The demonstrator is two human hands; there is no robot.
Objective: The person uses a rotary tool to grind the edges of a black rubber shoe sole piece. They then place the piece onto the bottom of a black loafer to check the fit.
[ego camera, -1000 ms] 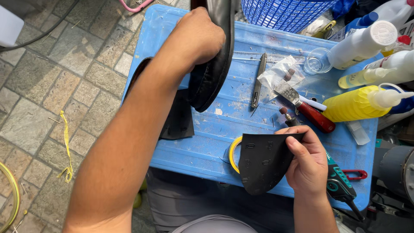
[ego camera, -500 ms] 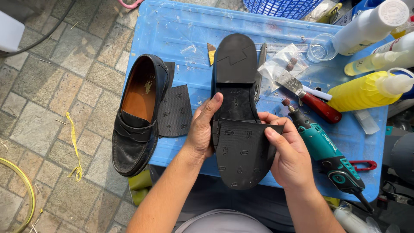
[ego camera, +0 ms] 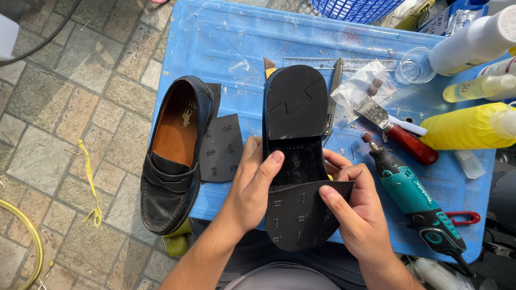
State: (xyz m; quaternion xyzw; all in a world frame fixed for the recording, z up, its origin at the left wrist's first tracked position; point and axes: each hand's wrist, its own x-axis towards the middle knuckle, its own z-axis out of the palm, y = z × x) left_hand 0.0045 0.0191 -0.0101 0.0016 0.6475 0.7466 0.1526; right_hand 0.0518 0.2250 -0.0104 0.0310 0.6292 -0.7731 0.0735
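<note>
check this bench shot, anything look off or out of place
The black loafer overhangs the blue table edge at its toe. The blue top is scuffed and smeared with white residue. The left hand and right hand press a rubber sole sheet on an upturned shoe.

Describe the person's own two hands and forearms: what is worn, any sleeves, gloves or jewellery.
Both are bare. The left hand and the right hand wear no gloves, and no rings, watch or bracelet show. No sleeves reach the forearms in view; both run uncovered to the bottom edge. Fingernails are short and unpainted. No markings or tattoos show.
</note>
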